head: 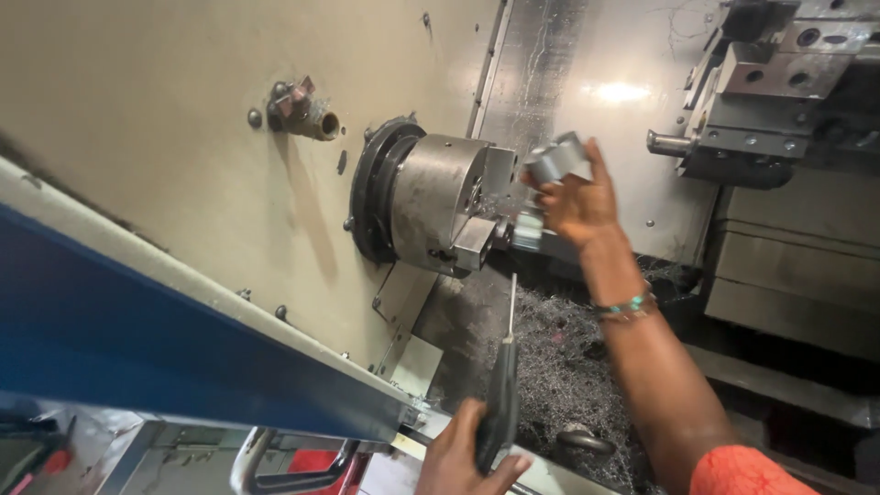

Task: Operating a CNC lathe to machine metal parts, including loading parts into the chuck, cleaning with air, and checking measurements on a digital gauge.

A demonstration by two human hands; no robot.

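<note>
Your right hand [576, 203] was deep inside the machine, right of centre in the frame, with its fingers closed around a small grey metal workpiece [559, 161] held just off the face of the lathe chuck [438, 200]. The part sat near the chuck jaws but looked clear of them; whether any of it touched the jaw faces could not be told from this angle. The grasp looked like a pinch between thumb and fingertips rather than a full fist, so the part could have slipped and dropped into the heap of swarf [559, 367] below, where it would have been hard to find and sharp to reach for.

Your wrist, with its bracelet [627, 305], hung directly over those curled chips, and a snag or a cut looked possible if the arm dipped. The tool turret [761, 92] at the upper right stood well apart from your hand.

Your left hand [463, 458], at the bottom of the frame, was clenched around the dark handle of a thin, rod-tipped tool [502, 403], its tip pointing up toward the chuck. That tip could have scraped the part or poked your forearm if it swung.
</note>
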